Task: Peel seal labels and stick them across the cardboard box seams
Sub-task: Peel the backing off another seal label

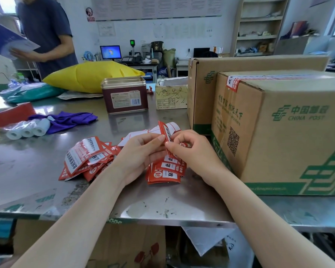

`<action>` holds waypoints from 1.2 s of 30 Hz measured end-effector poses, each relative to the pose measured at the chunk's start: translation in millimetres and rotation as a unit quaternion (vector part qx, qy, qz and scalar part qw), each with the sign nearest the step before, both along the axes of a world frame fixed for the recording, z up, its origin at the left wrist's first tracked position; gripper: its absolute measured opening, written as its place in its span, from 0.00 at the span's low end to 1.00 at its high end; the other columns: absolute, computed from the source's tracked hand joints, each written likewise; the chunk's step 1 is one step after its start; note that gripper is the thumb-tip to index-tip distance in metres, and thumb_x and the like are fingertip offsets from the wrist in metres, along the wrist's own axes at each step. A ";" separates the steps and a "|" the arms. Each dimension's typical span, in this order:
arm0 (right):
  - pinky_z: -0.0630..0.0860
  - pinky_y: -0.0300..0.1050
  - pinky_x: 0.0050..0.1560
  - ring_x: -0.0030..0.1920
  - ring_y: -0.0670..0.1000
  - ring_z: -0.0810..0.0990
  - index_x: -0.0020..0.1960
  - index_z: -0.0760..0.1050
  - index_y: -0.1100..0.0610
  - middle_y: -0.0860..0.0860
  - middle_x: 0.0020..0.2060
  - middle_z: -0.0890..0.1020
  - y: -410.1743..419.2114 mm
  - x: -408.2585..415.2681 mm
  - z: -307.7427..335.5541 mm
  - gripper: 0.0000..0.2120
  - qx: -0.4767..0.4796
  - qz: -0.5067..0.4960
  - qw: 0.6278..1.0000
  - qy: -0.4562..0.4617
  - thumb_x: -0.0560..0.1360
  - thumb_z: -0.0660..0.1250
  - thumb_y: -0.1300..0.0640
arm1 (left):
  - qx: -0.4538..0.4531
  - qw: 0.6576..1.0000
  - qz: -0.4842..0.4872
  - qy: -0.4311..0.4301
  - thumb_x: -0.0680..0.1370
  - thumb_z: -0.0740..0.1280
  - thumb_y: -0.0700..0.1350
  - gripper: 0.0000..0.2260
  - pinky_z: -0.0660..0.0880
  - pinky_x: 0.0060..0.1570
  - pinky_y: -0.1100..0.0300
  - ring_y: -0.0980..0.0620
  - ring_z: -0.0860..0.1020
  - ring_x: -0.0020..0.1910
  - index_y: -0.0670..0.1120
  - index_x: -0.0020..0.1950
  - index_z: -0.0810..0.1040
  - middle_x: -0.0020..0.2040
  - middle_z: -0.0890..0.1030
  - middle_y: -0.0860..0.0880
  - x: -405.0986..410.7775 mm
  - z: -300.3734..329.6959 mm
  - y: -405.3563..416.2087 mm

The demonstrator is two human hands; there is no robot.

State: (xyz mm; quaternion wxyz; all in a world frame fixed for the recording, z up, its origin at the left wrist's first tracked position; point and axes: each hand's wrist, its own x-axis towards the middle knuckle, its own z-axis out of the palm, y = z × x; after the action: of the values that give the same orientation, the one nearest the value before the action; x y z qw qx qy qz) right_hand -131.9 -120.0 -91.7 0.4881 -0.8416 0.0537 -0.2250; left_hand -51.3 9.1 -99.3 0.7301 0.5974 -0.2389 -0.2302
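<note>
Both hands meet over the steel worktop [46, 165], just beside the nearer cardboard box [290, 132]. The left hand [137, 153] has its grip round a small stack of seal labels [166, 171], and the right hand [191, 149] pinches the raised edge of the top label [165, 132], thumb and forefinger tight on it.

The risk I see is the sticker tearing, or curling back and sticking to itself or to the fingers, if it is pulled off too quickly or at a sharp angle. Two sheets could also lift together.

The labels are glossy red strips with white panels and black print, slightly curled. More lie in a loose heap [85, 157] to the left. One is already stuck over the box's top corner seam [233, 83].
</note>
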 end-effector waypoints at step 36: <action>0.75 0.35 0.39 0.44 0.48 0.80 0.43 0.74 0.57 0.55 0.46 0.80 -6.4 6.0 -6.4 0.09 0.084 -0.054 0.993 -0.063 0.77 0.60 0.54 | 0.177 0.851 0.181 -0.460 0.77 0.66 0.46 0.03 0.69 0.43 0.75 0.66 0.76 0.43 0.54 0.45 0.77 0.42 0.77 0.61 -1.3 -9.1 -8.9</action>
State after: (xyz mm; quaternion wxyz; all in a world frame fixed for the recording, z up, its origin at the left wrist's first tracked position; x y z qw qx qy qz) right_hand -125.9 -126.4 -98.1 0.5462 -0.7777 0.0869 -0.2987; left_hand -52.6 0.2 -108.4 0.4472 0.7870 -0.3903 0.1684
